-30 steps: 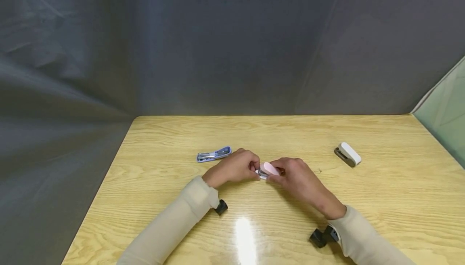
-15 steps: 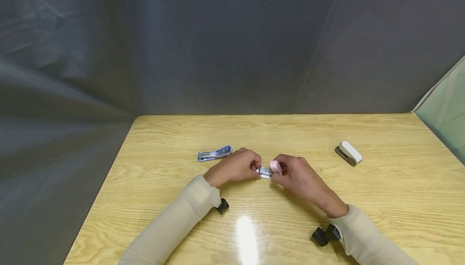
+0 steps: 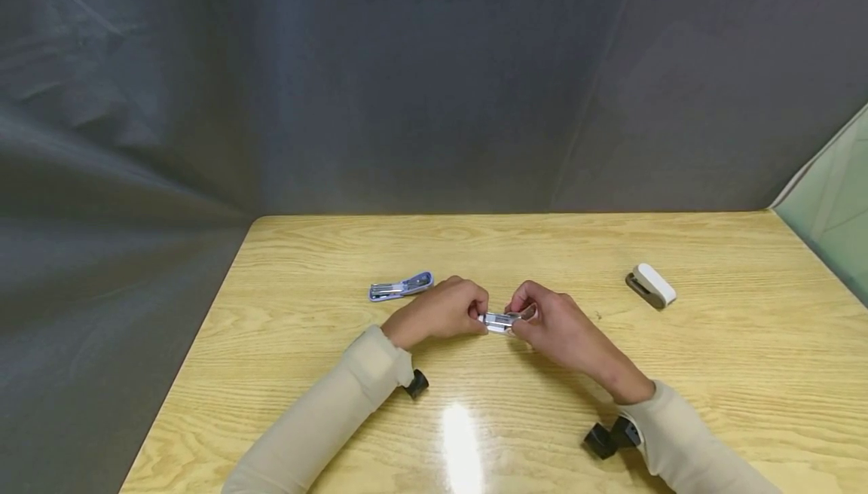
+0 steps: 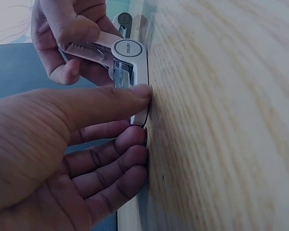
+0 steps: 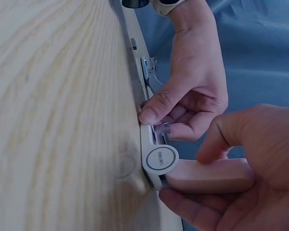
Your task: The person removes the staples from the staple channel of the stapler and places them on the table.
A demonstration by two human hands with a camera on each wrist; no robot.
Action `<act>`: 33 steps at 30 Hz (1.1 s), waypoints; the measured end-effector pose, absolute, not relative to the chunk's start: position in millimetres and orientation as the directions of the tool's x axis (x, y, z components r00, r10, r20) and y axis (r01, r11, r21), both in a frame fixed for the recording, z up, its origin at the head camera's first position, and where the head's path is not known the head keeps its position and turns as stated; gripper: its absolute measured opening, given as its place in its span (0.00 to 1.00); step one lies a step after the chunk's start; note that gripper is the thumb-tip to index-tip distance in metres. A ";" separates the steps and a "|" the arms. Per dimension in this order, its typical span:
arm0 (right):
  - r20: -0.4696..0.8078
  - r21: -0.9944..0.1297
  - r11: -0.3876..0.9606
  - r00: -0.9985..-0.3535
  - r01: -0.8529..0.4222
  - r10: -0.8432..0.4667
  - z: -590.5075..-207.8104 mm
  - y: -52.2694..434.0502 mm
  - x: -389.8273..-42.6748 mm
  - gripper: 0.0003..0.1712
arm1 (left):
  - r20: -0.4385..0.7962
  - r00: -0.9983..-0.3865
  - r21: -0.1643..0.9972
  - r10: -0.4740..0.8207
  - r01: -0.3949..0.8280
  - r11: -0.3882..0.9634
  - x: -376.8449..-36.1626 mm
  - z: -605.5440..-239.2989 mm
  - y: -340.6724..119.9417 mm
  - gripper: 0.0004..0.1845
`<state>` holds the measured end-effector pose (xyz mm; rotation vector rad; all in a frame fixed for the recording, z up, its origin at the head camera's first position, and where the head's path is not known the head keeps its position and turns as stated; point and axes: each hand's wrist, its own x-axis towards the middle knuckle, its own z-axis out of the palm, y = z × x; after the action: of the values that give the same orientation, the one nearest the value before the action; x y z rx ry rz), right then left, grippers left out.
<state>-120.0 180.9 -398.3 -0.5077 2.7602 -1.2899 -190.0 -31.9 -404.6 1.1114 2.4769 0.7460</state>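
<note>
Head view high, facing down the table [image 3: 712,373], both wrist views close, sharing the pink stapler [image 4: 127,62]

**Both hands meeting at centre, fingers curled**

Left hand [image 3: 441,315]: knuckles up, fingers curled inward, thumb extended with its tip pressing down, gripping. Forearm runs in from lower left, beige sleeve to the wrist. Right hand [image 3: 552,324]: fingers and thumb curled in a grip, thumb on top, fingers wrapped underneath. Forearm runs in from lower right, same sleeve. Fingertips of the two hands sit just beside each other. Black camera mount under each wrist.
</note>
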 end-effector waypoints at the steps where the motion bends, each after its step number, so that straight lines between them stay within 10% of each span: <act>1: 0.090 -0.752 0.598 -0.942 -0.276 -0.323 -397.1 181.5 -119.9 0.10 | -0.078 -0.643 0.583 0.762 0.591 0.558 -190.0 -404.4 -31.8 0.15; 33: 0.113 -0.586 0.697 -0.894 -0.412 -0.434 -351.1 164.6 -118.6 0.09 | -0.167 -0.647 0.507 0.744 0.591 0.628 -189.8 -395.7 -25.6 0.15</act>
<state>-118.6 164.6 -351.1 -0.7137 2.8629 -0.9762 -189.8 -25.6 -395.7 1.0655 2.4910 0.5881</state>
